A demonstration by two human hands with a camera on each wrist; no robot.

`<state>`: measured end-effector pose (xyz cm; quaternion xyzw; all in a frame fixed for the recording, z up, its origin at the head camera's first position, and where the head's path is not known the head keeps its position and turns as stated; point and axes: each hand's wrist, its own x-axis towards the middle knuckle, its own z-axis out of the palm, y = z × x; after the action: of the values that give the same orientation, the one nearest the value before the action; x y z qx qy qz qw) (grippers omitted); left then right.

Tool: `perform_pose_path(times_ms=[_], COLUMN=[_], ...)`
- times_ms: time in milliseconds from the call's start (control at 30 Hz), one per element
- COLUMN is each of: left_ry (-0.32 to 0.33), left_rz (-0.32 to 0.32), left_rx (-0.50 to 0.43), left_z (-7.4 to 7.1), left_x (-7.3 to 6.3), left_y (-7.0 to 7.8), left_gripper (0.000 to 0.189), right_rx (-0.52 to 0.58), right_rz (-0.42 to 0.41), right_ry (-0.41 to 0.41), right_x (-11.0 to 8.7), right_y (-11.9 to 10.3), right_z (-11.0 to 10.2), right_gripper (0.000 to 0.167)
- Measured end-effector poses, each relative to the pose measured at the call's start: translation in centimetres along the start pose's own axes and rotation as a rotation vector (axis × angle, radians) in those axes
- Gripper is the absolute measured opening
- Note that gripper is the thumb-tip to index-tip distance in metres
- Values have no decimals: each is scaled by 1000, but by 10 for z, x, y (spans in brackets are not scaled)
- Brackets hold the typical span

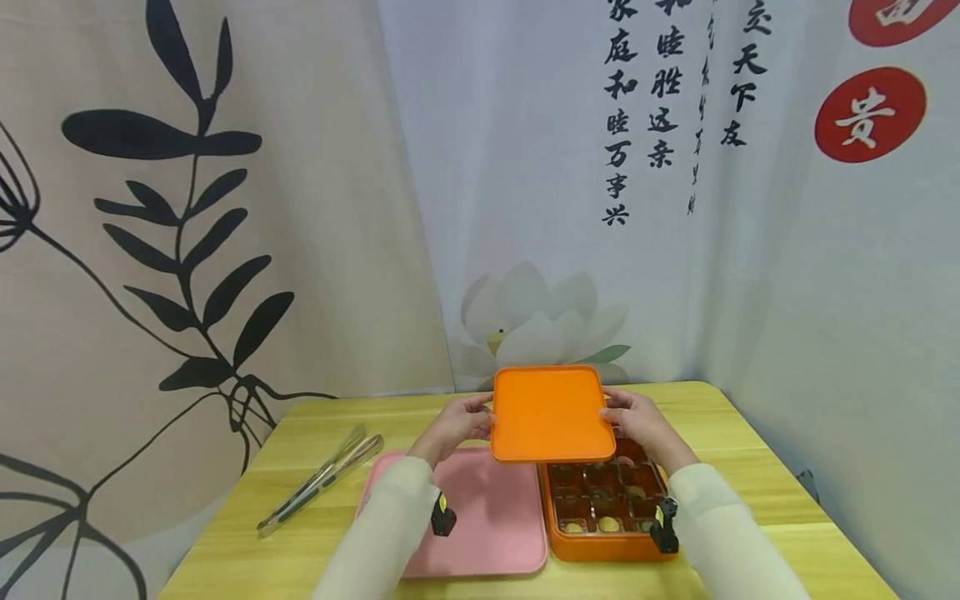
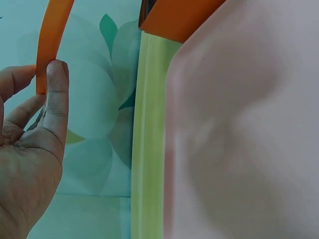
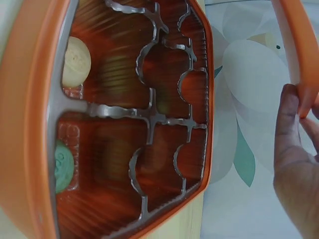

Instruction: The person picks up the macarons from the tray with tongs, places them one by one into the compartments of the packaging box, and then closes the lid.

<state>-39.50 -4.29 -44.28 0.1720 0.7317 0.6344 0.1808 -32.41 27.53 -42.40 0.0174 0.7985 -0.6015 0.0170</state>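
Note:
An orange square lid (image 1: pixel 553 412) is held up by its two sides in the head view. My left hand (image 1: pixel 457 425) pinches its left edge between thumb and fingers, as the left wrist view also shows. On the opposite edge my right hand (image 1: pixel 643 427) has the same kind of pinch. Below and to the right lies an orange box (image 1: pixel 609 546) with a brown divided insert, its far left part hidden behind the lid. In the right wrist view a cream round moulded piece (image 3: pixel 77 62) and a green one (image 3: pixel 63 167) sit in separate compartments.
A pink tray (image 1: pixel 495 525) lies left of the box, partly under my left forearm. Farther left, metal tongs (image 1: pixel 322 482) rest slantwise on the wooden table (image 1: pixel 217 550). A printed curtain (image 1: pixel 525 208) hangs behind the table.

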Motion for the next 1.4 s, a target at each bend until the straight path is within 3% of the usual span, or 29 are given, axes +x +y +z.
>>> perform_pose_path(times_ms=[333, 667, 967, 1400], left_ry=[10, 51, 97, 85], left_rz=[35, 81, 96, 120], left_rx=[31, 86, 133, 184], left_z=[6, 9, 10, 11], left_x=[1, 1, -1, -4], left_y=[9, 20, 24, 27], left_gripper=[59, 59, 62, 65], right_rx=[-73, -121, -54, 51], right_rz=[-24, -65, -71, -77], right_ry=[35, 0, -39, -56], right_x=[-3, -5, -5, -6], right_y=[-3, -13, -21, -24], right_z=[-3, -6, -4, -5], right_gripper=[56, 57, 58, 64])
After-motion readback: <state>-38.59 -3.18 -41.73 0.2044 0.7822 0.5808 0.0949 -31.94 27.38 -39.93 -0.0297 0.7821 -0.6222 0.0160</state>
